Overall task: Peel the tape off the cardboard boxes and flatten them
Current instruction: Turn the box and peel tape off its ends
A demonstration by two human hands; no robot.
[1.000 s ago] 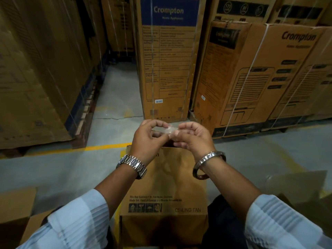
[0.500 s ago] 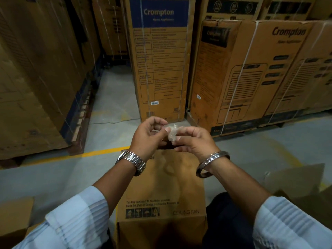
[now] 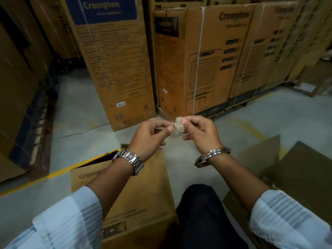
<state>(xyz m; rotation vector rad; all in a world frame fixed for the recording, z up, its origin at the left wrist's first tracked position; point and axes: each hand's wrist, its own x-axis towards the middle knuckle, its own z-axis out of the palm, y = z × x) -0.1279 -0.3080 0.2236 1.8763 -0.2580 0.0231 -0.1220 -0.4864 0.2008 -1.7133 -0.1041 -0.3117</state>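
A crumpled wad of clear tape [image 3: 178, 127] hangs between both hands, above the floor. My left hand [image 3: 150, 135] pinches its left edge with thumb and forefinger. My right hand [image 3: 201, 132] pinches it from the right, fingers curled. Below my left forearm lies a brown cardboard box [image 3: 140, 200] printed "Crompton", its far end open. More brown cardboard [image 3: 296, 173] lies on the floor at the right, partly hidden by my right arm.
Tall strapped Crompton cartons [image 3: 206, 60] stand on pallets straight ahead, and a stack of large cartons [image 3: 19, 87] walls the left side. A yellow line [image 3: 53, 174] crosses the grey concrete floor. My dark-trousered knee [image 3: 203, 212] sits between the boxes.
The view has swung to the right and downward. The tape has gone from a stretched strip to a tighter wad, and my hands have drawn slightly apart while still pinching it.
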